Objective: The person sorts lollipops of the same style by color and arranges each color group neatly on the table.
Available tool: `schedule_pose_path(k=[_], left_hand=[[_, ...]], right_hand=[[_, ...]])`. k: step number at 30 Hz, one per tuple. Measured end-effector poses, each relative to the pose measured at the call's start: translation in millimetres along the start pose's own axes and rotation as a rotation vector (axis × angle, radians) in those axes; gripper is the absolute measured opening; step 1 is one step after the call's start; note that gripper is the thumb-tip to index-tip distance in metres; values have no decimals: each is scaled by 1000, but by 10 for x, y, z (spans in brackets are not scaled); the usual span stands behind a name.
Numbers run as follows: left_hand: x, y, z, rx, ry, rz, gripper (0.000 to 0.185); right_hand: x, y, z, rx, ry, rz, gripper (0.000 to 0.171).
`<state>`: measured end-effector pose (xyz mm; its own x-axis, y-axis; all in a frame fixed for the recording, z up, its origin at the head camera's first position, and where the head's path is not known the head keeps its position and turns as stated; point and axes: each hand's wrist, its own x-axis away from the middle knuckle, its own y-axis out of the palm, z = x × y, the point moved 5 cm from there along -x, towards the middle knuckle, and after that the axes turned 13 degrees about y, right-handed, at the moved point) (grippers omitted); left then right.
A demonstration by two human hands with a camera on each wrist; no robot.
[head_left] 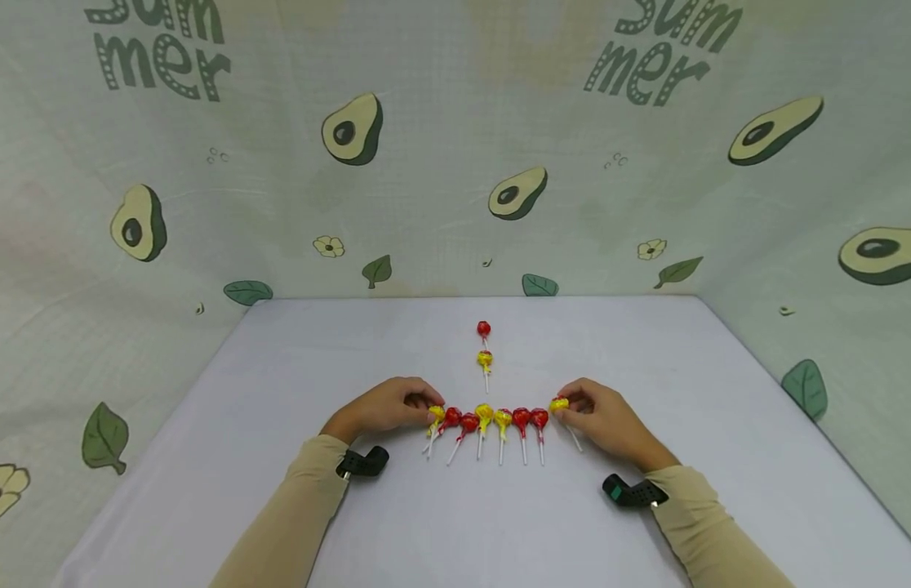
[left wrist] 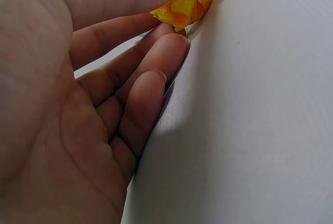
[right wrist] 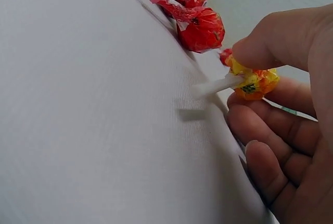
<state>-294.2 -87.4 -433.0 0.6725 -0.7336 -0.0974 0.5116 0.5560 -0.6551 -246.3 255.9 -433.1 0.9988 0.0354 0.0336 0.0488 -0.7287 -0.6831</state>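
avocado-printed cloth with the word "summer" hangs behind and to both sides of a pale grey counter (head_left: 279,392) that fills the lower half of the head view. near the middle of the frame a row of wrapped lollipops (head_left: 492,420) lies side by side on the counter, red and yellow heads toward the back wall and white sticks pointing toward the person. the left hand (head_left: 385,406) sits at the left end of the row, its fingers curled and its fingertips pinching the yellow lollipop (head_left: 436,413) there; in the left wrist view that yellow wrapper (left wrist: 184,2) shows at the top of the frame, pressed between thumb and fingers, the other fingers resting on the counter. the right hand (head_left: 606,420) sits at the right end of the row and pinches another yellow-wrapped lollipop (head_left: 559,403) by its head; the right wrist view shows it (right wrist: 252,81) held between thumb and forefinger just beside a red lollipop (right wrist: 200,28), its white stick tilted down to the counter. above the row, toward the upper centre, two more lie apart from the rest in a line: a yellow one (head_left: 485,359) and a red one (head_left: 483,328) just behind it. both forearms wear beige sleeves with black wrist mounts.
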Motion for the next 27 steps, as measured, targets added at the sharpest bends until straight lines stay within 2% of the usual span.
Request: schedule_pose_path(k=[7,10,14,21,27], left_hand=[[2,-3,7,-3,-19,1,21],[7,-2,9,0,-22,2,21],[12,0,-2,-1,-24,7,21],[9,-3,-9,6,-19,14,20],[12,-5,-43,-8,-36,10,20]], right_hand=[[-5,-24,1,-48,7,26,38],[-6,-23,2,-62,22,19,37],[-12,-29,-16,-84,19,1,34],[-78,-24,-18,-193,56,-57,34],[-133,-4,-72,-199,91,-97,36]])
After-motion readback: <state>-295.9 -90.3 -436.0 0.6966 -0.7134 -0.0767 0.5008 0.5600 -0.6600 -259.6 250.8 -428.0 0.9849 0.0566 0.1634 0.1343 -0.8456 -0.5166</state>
